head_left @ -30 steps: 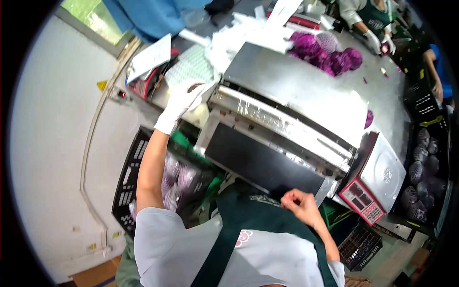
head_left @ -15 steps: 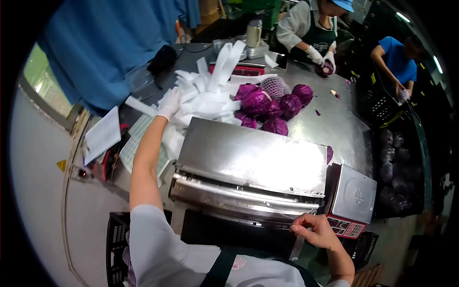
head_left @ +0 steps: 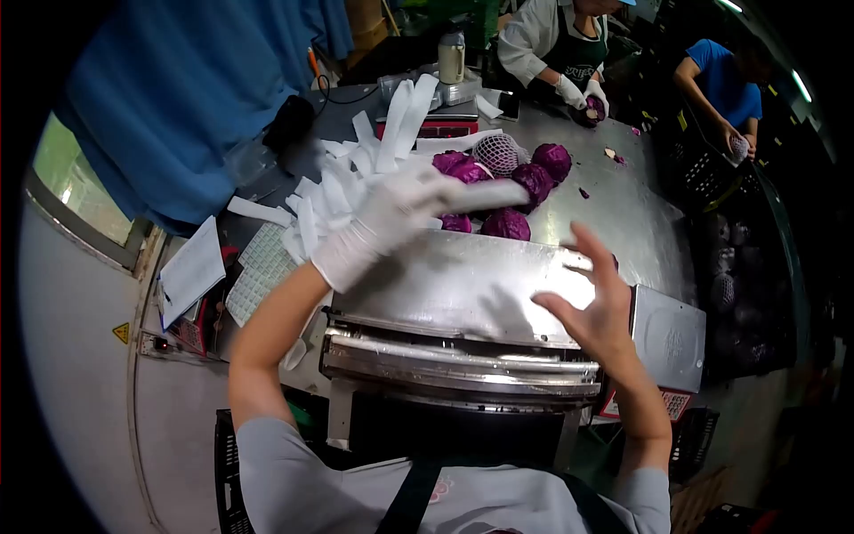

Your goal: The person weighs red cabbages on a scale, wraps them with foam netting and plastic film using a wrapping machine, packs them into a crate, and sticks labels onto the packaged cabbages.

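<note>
My gloved left hand [head_left: 400,214], blurred by motion, is closed on a white foam strip [head_left: 489,194] that points right, over the wrapping machine's metal top [head_left: 480,280]. To its right, my bare right hand [head_left: 592,298] is raised above the machine's right end, thumb and fingers apart, holding nothing. Behind the machine lie purple cabbages [head_left: 505,225], partly covered by the strip; one among them wears a foam net [head_left: 498,154]. A heap of white foam strips [head_left: 338,191] spreads behind and left of my left hand.
A scale [head_left: 667,343] stands at the machine's right. On the left are a clipboard [head_left: 191,271] and a pale green patterned sheet [head_left: 260,271]. Across the table a co-worker's gloved hands [head_left: 583,96] hold a cabbage. Dark crates [head_left: 747,205] line the right side.
My left hand has moved from the strip heap to the right, now with a strip in it. My right hand has risen from the machine's front edge and opened.
</note>
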